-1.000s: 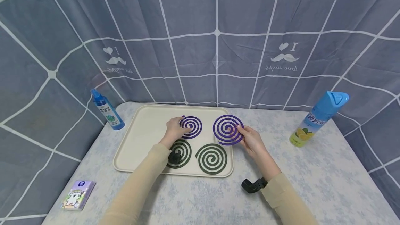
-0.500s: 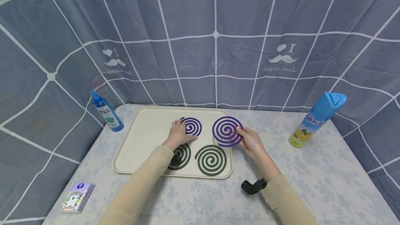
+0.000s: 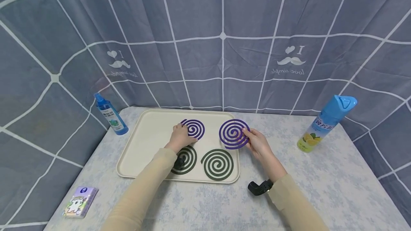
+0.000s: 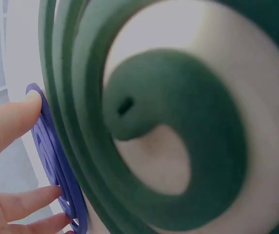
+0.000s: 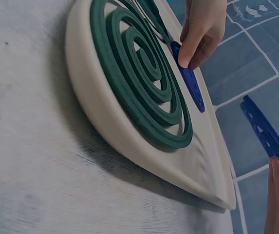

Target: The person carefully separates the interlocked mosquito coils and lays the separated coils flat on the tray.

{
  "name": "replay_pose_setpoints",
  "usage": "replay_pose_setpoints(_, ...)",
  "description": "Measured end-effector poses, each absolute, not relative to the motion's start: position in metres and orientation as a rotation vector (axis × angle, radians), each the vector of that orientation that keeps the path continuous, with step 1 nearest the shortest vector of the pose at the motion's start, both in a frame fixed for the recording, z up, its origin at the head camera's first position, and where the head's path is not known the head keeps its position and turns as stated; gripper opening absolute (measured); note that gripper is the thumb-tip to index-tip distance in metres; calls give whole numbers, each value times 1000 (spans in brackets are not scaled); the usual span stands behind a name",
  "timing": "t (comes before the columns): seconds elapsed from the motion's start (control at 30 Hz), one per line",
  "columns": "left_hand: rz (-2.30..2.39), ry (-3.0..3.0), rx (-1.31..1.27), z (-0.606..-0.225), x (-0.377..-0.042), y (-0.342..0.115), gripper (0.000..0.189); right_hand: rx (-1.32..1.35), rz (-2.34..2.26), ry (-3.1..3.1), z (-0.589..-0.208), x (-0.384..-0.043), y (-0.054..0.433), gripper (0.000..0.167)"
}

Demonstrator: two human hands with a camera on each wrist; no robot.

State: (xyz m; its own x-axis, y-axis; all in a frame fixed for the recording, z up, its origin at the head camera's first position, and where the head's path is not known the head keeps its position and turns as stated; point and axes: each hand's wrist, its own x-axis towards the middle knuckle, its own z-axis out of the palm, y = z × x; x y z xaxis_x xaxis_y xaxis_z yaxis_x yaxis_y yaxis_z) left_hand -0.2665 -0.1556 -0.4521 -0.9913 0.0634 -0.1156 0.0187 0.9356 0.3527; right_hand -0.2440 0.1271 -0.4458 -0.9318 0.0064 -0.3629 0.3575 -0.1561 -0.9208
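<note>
Two purple mosquito coils and two dark green ones are at the tray's right half. My left hand (image 3: 180, 138) holds one purple coil (image 3: 194, 129) by its rim, thumb and fingertips apart on the edge; it lies flat at the back of the tray (image 3: 144, 145). Above the tray's right edge, my right hand (image 3: 258, 146) pinches the other purple coil (image 3: 234, 133), raised and tilted. A green coil (image 3: 217, 164) lies flat at the tray's front right. The second green coil (image 3: 192, 154) is beside it, partly covered by my left wrist's black camera (image 3: 181, 162).
A blue spray bottle (image 3: 111, 114) stands left of the tray. On the right is a tall blue and yellow spray can (image 3: 325, 124). A purple tissue pack (image 3: 80, 202) lies front left. Grey checked curtain (image 3: 199, 56) hangs behind the table (image 3: 208, 206).
My left hand has shifted its grip on the tray's purple coil and drawn the coil slightly left. My right hand keeps its raised coil nearly still.
</note>
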Motion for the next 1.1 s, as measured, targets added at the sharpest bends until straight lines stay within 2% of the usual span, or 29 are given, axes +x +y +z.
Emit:
replay_pose_setpoints(0.37,535,3000,-50,-454,-264,-157,80,405,-2052,2016,-448,-264,109,45)
replay_pose_setpoints(0.5,599,2968,-64,-453,-262,-158,76,386,-2001,2092,-451,-268,99,53)
replay_pose_setpoints(0.67,617,2944,-66,-451,-263,-158,76,192,-1689,2445,-455,-270,94,68)
replay_pose_setpoints(0.97,590,2924,-89,-453,-267,-161,76,-192,-1076,2802,-456,-263,84,72)
replay_pose_setpoints(1.1,595,2931,-80,-455,-265,-163,78,-247,-959,2828,-460,-261,78,78)
